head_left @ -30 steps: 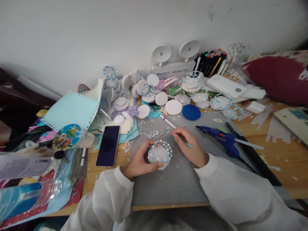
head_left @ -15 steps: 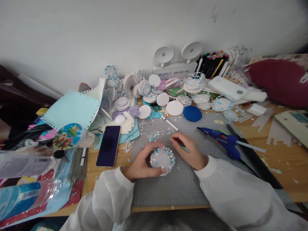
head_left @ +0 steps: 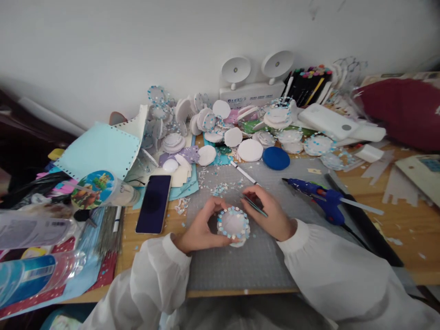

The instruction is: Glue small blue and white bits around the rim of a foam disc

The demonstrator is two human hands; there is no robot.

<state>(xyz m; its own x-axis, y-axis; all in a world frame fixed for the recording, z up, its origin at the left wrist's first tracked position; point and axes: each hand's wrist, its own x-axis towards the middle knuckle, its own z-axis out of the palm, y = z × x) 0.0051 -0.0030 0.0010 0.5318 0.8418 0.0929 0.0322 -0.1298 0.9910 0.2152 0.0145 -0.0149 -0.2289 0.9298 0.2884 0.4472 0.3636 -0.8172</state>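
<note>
My left hand grips a small round white craft piece by its edge, thumb at the front and fingers behind. Tiny blue and white flower-like bits ring its rim, and its pale middle faces up. In my right hand is a pair of slim tweezers, pinched between thumb and fingers, with the tips pointing up and left beside the piece. Whether the tips hold anything is too small to tell. Loose blue and white bits lie on the grey cutting mat just beyond my hands.
A blue glue gun lies to the right, its cord trailing forward. Left of the mat are a phone and a tipped plastic cup. White foam discs, a blue disc and a white pen sit behind.
The round piece has tilted in my left hand, so its rim and side show differently. My right hand has turned slightly, bringing more of the tweezers into view.
</note>
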